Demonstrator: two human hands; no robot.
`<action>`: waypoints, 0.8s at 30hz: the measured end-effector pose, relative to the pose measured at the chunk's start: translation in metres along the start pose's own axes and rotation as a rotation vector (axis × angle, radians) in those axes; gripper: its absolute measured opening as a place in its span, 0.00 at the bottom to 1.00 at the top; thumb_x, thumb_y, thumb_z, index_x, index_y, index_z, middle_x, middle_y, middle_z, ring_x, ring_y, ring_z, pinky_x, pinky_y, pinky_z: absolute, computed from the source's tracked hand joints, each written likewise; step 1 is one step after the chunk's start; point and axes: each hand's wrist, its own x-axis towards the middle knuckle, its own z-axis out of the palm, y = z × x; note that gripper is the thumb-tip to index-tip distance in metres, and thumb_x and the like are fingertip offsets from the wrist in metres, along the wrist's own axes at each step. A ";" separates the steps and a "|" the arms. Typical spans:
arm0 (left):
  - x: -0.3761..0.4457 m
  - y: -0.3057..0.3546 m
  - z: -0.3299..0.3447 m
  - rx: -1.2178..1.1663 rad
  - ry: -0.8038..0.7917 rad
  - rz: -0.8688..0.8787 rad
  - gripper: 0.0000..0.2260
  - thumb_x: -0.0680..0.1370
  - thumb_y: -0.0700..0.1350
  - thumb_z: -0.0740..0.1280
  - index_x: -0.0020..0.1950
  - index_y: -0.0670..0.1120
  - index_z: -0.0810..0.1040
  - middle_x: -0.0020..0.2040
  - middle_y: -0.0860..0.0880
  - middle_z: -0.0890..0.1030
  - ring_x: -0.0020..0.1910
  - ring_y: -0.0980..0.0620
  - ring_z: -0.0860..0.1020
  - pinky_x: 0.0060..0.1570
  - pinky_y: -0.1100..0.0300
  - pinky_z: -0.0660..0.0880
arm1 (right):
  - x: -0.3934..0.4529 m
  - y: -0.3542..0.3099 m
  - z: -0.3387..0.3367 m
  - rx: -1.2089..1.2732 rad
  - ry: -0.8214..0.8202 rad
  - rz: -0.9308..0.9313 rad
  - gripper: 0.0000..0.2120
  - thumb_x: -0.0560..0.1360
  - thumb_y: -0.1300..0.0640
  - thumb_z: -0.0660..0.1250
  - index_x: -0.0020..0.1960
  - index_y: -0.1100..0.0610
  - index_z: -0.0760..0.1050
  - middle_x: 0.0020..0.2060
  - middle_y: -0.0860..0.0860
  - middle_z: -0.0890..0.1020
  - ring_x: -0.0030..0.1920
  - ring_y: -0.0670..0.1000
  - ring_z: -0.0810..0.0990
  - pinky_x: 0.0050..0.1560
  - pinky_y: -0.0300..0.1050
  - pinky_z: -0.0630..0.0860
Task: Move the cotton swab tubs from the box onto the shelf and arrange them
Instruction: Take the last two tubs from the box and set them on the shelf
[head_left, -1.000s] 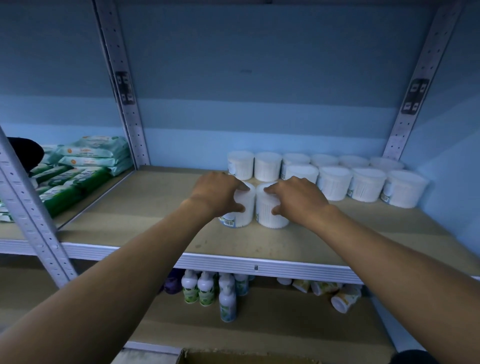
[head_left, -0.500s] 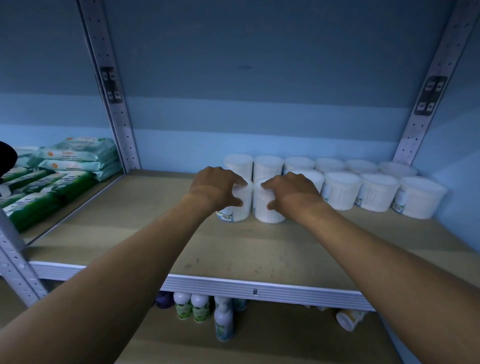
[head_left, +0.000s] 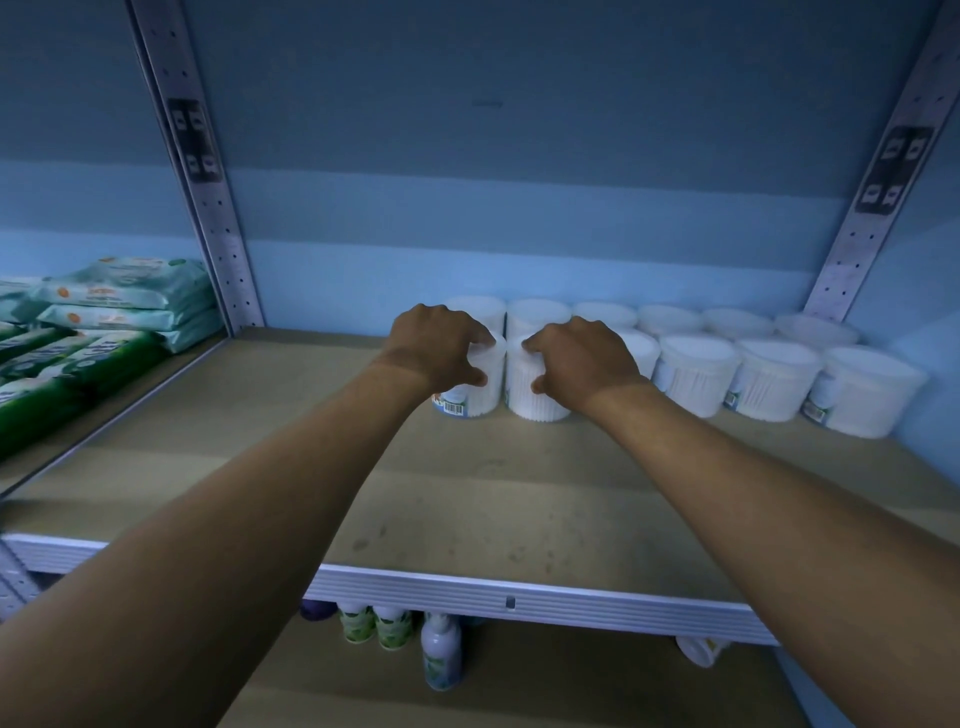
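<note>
Two white cotton swab tubs stand side by side on the wooden shelf (head_left: 467, 483). My left hand (head_left: 439, 343) grips the left tub (head_left: 470, 400), fingers over its lid and thumb on its side. My right hand (head_left: 579, 356) grips the right tub (head_left: 527, 397) the same way. Both tubs sit just in front of a back row of tubs (head_left: 535, 314). To the right, a front row of several more tubs (head_left: 696, 371) runs toward the right wall. The box is out of view.
Stacked wipe packs (head_left: 124, 296) lie on the neighbouring shelf at left, beyond a perforated metal upright (head_left: 208, 197). Another upright (head_left: 872, 197) stands at the right rear. Bottles (head_left: 441, 649) stand on the lower shelf under the metal front rail (head_left: 509, 597).
Both hands have pushed the two tubs farther back along the shelf, up against the back row. The camera has moved closer and tilted up.
</note>
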 end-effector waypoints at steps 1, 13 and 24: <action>0.002 0.000 0.001 0.001 0.003 -0.002 0.23 0.73 0.62 0.71 0.67 0.63 0.75 0.61 0.54 0.81 0.59 0.48 0.78 0.53 0.58 0.72 | 0.002 0.001 0.001 0.001 0.005 0.002 0.19 0.74 0.56 0.73 0.64 0.54 0.79 0.59 0.56 0.80 0.60 0.60 0.78 0.58 0.53 0.76; 0.020 -0.003 0.011 0.022 0.029 0.006 0.23 0.74 0.61 0.70 0.68 0.62 0.75 0.62 0.53 0.80 0.59 0.48 0.78 0.54 0.57 0.72 | 0.021 0.008 0.011 -0.026 0.055 -0.006 0.17 0.74 0.56 0.72 0.62 0.54 0.79 0.56 0.55 0.82 0.56 0.59 0.79 0.56 0.51 0.77; 0.021 -0.003 0.009 0.014 0.029 0.010 0.23 0.74 0.61 0.70 0.69 0.62 0.75 0.62 0.54 0.80 0.60 0.48 0.77 0.55 0.57 0.72 | 0.026 0.009 0.014 -0.046 0.066 -0.001 0.15 0.74 0.58 0.71 0.60 0.54 0.80 0.54 0.55 0.83 0.54 0.58 0.80 0.53 0.48 0.77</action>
